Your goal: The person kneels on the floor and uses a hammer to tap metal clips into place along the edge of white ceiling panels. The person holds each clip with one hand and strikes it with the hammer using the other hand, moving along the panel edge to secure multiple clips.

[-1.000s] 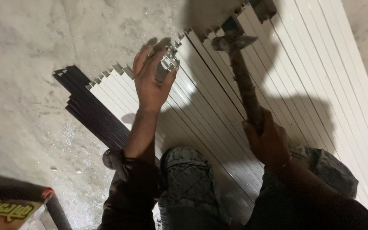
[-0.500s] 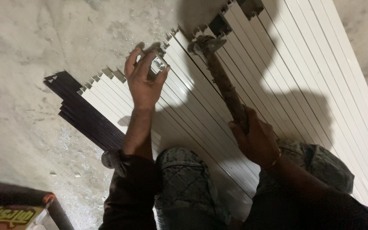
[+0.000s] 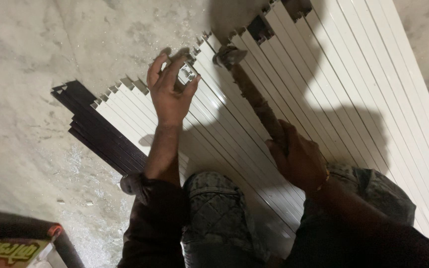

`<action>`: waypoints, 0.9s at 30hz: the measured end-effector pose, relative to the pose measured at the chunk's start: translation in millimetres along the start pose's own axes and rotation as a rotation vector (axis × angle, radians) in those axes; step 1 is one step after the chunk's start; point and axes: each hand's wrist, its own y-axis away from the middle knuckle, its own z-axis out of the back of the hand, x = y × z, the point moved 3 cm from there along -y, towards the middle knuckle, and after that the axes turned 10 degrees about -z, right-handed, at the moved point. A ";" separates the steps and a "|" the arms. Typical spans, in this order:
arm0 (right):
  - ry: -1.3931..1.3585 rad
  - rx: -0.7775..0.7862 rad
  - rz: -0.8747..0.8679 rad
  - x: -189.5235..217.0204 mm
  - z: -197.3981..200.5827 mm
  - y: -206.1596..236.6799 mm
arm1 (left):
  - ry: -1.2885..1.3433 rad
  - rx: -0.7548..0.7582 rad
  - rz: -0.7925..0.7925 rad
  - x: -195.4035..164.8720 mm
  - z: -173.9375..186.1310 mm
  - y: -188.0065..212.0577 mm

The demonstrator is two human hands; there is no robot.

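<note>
Our right hand (image 3: 299, 161) was wrapped tight around the rusty brown handle of the hammer (image 3: 254, 97), low on the shaft, with the head (image 3: 228, 55) up at the far end, right on the tips of the white profile strips (image 3: 323, 99). We'd guess it was head-heavy and stiff, so a low hold probably gave more swing. The left hand (image 3: 170, 94) lay on the strip ends, fingers pinching a small grey metal piece (image 3: 188, 73). The strips looked light, rigid and a bit slick, fanned across the concrete floor (image 3: 50, 49) beside darker strips (image 3: 100, 131) on the left.
</note>
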 end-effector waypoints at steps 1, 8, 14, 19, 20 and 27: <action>0.011 -0.003 0.023 4.4 0.6 -1.1 | -0.010 -0.002 -0.008 -0.8 0.8 -0.1; 0.107 -0.061 0.211 32.3 -1.9 -5.7 | -0.031 -0.048 -0.097 7.9 2.8 -1.1; 0.089 -0.085 0.443 44.6 -14.4 -10.4 | -0.023 -0.076 -0.067 11.2 1.9 1.6; 0.176 -0.042 0.212 31.6 -12.1 -16.7 | -0.052 -0.024 -0.082 11.0 2.2 -0.4; 0.164 -0.024 0.160 27.2 -10.7 -12.8 | -0.059 -0.042 -0.108 10.8 3.1 -0.3; 0.006 -0.052 -0.123 -8.0 2.4 18.9 | -0.087 -0.031 -0.189 -1.4 3.8 1.8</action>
